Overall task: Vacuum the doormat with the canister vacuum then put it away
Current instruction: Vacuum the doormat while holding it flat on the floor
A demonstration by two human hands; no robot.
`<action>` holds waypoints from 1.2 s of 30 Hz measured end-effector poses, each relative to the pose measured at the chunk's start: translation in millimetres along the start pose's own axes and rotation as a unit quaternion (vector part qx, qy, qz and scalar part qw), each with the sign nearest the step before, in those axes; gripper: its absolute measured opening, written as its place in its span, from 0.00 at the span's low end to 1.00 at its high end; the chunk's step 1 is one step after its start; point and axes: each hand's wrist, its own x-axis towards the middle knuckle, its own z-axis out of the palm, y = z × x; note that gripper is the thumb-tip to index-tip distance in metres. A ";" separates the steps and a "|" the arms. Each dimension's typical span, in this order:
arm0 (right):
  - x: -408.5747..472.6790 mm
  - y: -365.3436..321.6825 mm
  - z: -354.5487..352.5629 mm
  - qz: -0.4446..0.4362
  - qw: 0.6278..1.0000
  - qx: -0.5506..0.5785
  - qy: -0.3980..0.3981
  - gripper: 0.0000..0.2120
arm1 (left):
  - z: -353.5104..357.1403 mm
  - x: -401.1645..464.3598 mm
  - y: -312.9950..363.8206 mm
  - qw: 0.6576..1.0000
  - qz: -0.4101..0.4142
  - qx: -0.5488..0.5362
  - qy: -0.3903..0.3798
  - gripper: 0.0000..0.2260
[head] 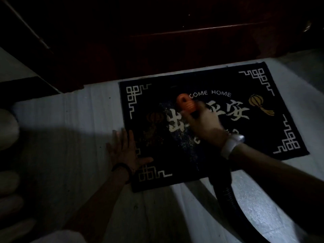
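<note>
Vacuuming looks mid-course: pale grit (175, 137) still speckles the doormat (263, 130) from centre toward 7 o'clock. The right hand (201, 121), fingers clamped on the orange nozzle (185, 104), works mid-mat, its black hose (226, 190) trailing toward 5 o'clock. The left hand (125, 151), fingers apart, pins the mat's 9 o'clock edge; the canister is out of sight, putting away undone.
</note>
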 end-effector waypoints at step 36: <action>-34.2 -3.7 37.2 -0.085 0.991 -0.053 -0.085 0.26 | 35.0 -59.0 -10.6 0.998 0.052 0.018 -0.025 0.59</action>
